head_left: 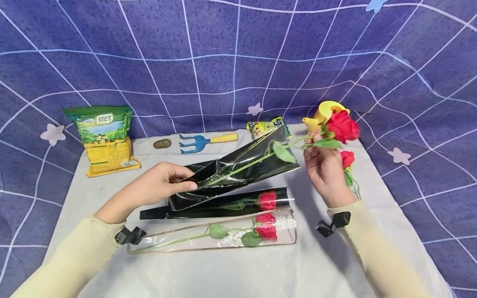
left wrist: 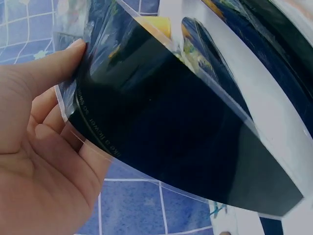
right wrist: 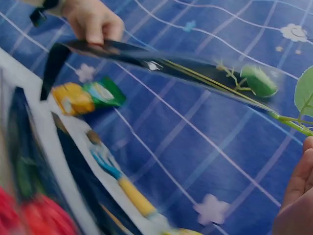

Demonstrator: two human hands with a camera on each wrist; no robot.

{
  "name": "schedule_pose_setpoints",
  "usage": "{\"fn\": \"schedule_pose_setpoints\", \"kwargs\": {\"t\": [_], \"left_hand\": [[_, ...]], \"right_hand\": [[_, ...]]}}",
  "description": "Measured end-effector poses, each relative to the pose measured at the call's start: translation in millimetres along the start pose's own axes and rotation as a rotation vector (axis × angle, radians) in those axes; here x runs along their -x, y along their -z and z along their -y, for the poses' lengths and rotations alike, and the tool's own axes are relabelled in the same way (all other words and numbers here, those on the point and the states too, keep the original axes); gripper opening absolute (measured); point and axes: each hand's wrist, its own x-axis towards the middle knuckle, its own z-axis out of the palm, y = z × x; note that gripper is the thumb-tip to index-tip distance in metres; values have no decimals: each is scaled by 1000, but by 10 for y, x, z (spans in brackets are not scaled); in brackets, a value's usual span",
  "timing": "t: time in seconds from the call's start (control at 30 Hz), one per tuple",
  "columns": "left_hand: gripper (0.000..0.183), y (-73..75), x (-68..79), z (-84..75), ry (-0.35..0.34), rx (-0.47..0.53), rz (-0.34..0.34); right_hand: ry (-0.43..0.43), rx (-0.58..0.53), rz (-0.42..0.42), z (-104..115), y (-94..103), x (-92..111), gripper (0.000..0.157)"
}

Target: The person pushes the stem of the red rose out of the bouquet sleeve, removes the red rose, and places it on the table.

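Our left hand [head_left: 160, 184] pinched the slippery black-and-clear plastic sleeve [head_left: 238, 169]; our right hand [head_left: 326, 167] held the fragile red artificial rose [head_left: 343, 126] by its stem.

- On the green and yellow bag [head_left: 105, 140] standing at the far left of my tabletop [head_left: 231, 265] there is a white label with print, too small for me to read.
- Along the edge of the black sleeve [left wrist: 161, 132] in my left grip [left wrist: 44, 147] runs a line of small white print, too blurred to make out.
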Motion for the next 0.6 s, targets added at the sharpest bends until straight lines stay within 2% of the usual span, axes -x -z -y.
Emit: {"fn": "schedule_pose_setpoints", "kwargs": {"t": [0.23, 0.43, 0.6], "left_hand": [[11, 64, 95, 40, -33, -29, 17], [16, 116, 171, 50, 2, -59, 20], [19, 124, 187, 63, 22, -78, 16]], "right_hand": [[67, 30, 9, 649, 47, -114, 15], [146, 60, 58, 1319, 89, -140, 14], [223, 78, 46, 1825, 85, -140, 15]]}}
